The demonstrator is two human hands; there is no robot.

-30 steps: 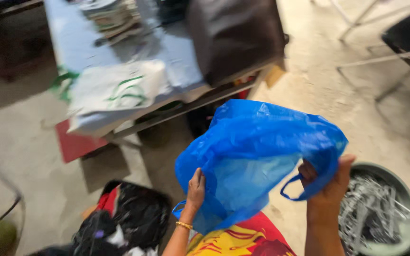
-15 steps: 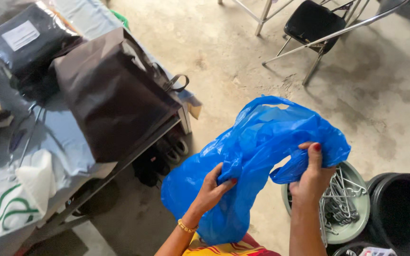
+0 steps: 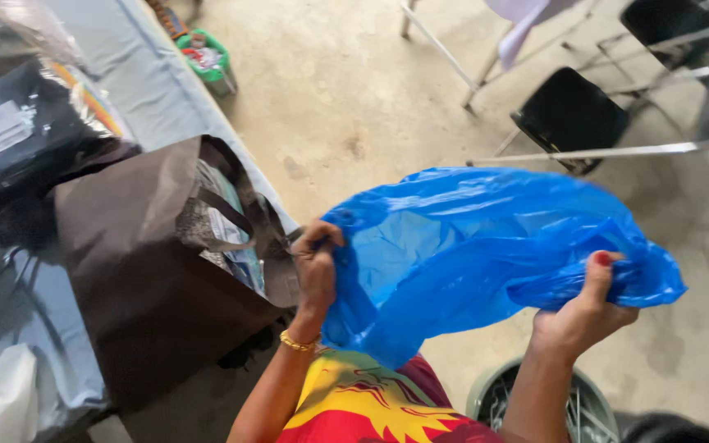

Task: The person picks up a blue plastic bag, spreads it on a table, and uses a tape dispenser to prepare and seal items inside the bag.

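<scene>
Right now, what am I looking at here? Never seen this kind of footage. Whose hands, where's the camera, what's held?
There is no machine here. A person wears one camera on the head, and it looks down at their own two bare hands.

Both hands hold a blue plastic bag up in the air and spread it out. The left hand, with a gold bangle at the wrist, grips one edge. The right hand bunches the other end in its fingers.

To the left stands a table with a grey cover. On it sit a dark brown bag with handles and a black packet in clear wrap. Folding chairs stand on the concrete floor beyond.
</scene>
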